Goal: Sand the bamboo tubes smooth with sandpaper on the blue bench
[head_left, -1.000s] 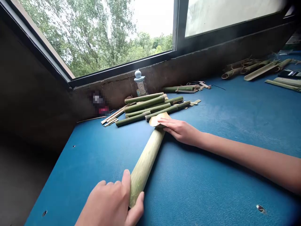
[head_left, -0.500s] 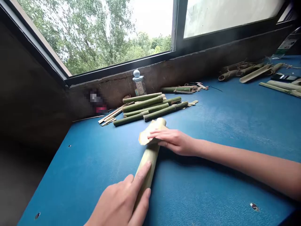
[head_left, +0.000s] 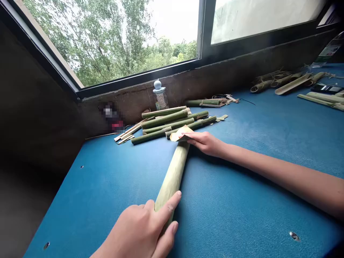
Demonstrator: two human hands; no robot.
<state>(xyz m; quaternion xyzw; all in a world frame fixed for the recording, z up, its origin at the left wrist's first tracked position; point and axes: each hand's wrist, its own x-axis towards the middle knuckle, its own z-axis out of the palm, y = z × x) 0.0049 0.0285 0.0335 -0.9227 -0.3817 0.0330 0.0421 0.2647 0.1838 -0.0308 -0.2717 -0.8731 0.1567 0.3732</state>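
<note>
A pale, scraped bamboo tube (head_left: 172, 175) lies on the blue tabletop (head_left: 113, 179), pointing away from me. My left hand (head_left: 145, 225) is wrapped around its near end, index finger stretched along the top and thumb on the right side. At the far end, my right hand (head_left: 205, 143) presses a sheet of sandpaper (head_left: 178, 134) over the tube. The sheet is cream on its upper face and curls up at its left edge. Its underside and the tube's far tip are hidden.
Several green bamboo tubes (head_left: 168, 123) lie beyond the sheet, with thin strips (head_left: 127, 134) at their left. Behind them stands a jar with a pale blue lid (head_left: 159, 94). More bamboo pieces (head_left: 291, 84) and a plastic bottle (head_left: 328, 52) are at the far right, under the window.
My right hand has slid the sandpaper away from me along the tube to its far end. My left hand keeps its grip at the near end.
</note>
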